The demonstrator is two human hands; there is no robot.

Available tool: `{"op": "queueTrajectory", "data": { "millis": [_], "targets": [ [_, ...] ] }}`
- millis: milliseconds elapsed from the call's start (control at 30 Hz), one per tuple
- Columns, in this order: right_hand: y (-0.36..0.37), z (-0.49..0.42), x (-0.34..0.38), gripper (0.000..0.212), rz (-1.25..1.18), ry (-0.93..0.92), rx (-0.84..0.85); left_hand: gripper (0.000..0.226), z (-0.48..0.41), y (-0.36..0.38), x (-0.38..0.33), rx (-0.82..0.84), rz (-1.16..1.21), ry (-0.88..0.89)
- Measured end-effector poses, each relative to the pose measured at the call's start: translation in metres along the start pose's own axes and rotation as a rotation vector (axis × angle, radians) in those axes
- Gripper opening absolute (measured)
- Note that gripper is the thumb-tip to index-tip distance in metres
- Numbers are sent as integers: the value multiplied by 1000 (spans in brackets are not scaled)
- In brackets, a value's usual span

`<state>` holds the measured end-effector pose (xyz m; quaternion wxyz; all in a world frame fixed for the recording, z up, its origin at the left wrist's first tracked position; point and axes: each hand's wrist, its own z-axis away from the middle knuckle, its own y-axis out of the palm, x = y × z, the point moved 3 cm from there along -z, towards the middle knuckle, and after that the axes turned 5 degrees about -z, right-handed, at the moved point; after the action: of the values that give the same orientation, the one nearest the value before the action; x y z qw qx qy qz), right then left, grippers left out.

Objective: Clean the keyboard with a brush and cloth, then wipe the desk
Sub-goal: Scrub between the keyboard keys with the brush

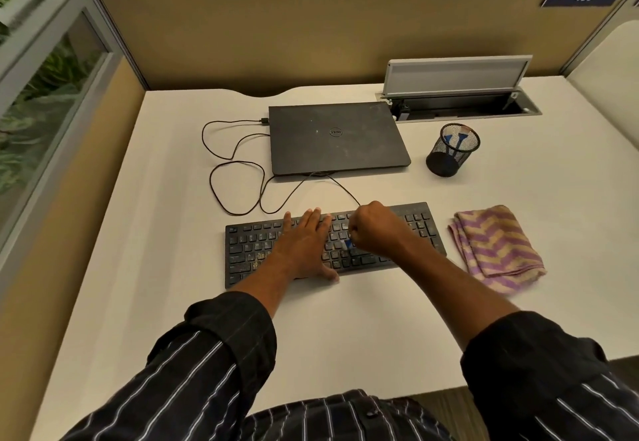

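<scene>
Head view: the keyboard (249,250) lies flat near the middle of the tabletop (166,205), long side across the view. The left grip (307,243) is released: palm down, fingers straight, resting on the middle keys, thumb at the near edge. The right grip (375,229) is clenched round the brush (347,244), just right of the left grip, above the right-centre keys. Only the blue and pale tip of the brush shows beneath the fist; it points down at the keys, and contact cannot be confirmed. Pale specks show on the left keys. The cloth (494,247), folded, with purple and yellow zigzags, lies on the tabletop just right of the keyboard, apart from both grips. Behind the keyboard lies a closed laptop (335,136); a thin cable (221,164) loops from its left side across the tabletop to the keyboard's rear edge. A mesh cup (449,155) holding blue-handled items stands right of the laptop. Behind it a hatch (456,74) in the tabletop stands open.
</scene>
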<state>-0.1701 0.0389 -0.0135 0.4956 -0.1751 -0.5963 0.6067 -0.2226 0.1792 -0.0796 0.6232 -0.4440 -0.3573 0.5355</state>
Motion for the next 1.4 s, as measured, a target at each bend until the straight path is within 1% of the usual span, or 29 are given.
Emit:
{"op": "queueTrajectory", "data": {
  "millis": [67, 200, 333, 400, 600, 733, 800, 967, 1133, 1200, 1400],
  "targets": [
    [0, -1, 2, 12, -21, 1, 3, 134, 1, 0, 2, 3, -4, -1],
    [-3, -2, 14, 21, -47, -73, -55, 135, 1, 0, 4, 15, 1, -4],
    [6, -2, 16, 15, -5, -35, 21, 135, 1, 1, 7, 19, 1, -1],
    [6, -2, 15, 14, -6, -26, 27, 134, 2, 1, 8, 18, 3, 0],
    [-1, -4, 21, 21, -17, -57, -63, 135, 4, 1, 11, 14, 5, 1],
    [7, 0, 20, 15, 6, -44, 24, 134, 6, 0, 12, 19, 1, -2],
    [6, 1, 20, 15, -7, -41, 36, 134, 9, 0, 14, 20, -2, -7],
    [1, -5, 29, 23, -33, -79, -71, 135, 11, 3, 18, 19, 1, -22],
    [15, -5, 31, 17, 39, -88, 41, 135, 13, 5, 21, 13, 19, -24],
    [14, -7, 31, 17, 40, -90, 54, 134, 15, 5, 22, 12, 22, -24],
    [3, -11, 40, 24, -14, -116, -46, 134, 13, 6, 23, 2, 17, -22]
  ]
}}
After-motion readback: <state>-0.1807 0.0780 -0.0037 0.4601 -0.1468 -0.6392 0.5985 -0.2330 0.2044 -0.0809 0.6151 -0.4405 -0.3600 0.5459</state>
